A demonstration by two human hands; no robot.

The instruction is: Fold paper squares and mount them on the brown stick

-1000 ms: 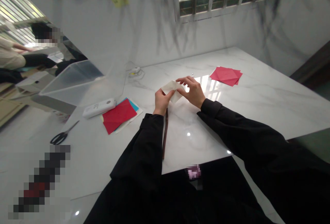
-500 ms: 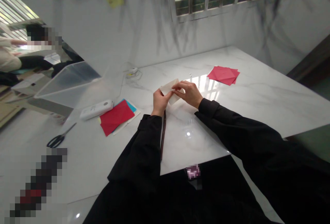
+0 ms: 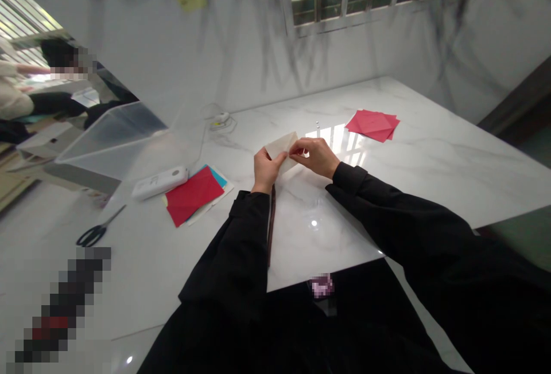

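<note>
A cream sheet of paper is held up over the white marbled table, between my two hands. My left hand grips its left side, thumb on the near face and the other fingers hidden behind. At the right edge, my right hand pinches the paper between thumb and fingertips. The sheet looks folded, though its lower part is partly covered by my fingers. Below my left wrist a thin dark brown strip lies along my sleeve.
Red paper sheets lie at the back right. Left of my arm are a red sheet over other coloured paper, a white device and black-handled scissors. A clear plastic bin stands farther left, with a person beyond it.
My right fingertips have shifted slightly on the paper's right edge, closing into a tighter pinch. The paper's right part is less visible now. My left hand keeps its grip.
</note>
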